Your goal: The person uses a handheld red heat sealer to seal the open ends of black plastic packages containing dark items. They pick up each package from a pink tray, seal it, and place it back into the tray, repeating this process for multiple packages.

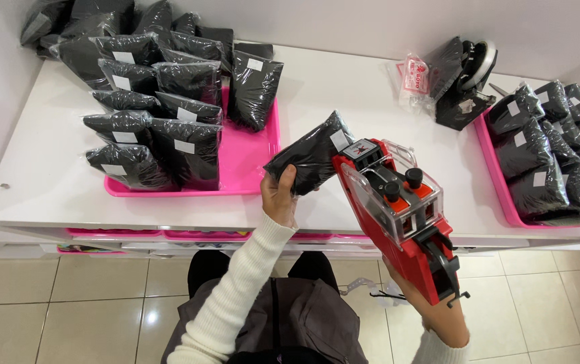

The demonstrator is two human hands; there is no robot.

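Red label gun (398, 216) gripped in right hand (431, 307), nose touching black packet (307, 155) clamped in left hand (278, 195) — labelling step; next needs a firm squeeze.

Glossy clear film is seen on the black packet (309, 154), hard shiny red plastic on the label gun (398, 216), smooth white laminate on the bench (344, 94).

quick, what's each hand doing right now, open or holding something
Left hand: closed on a black packet with a white label.
Right hand: closed around the handle of a red label gun, its nose at the packet.
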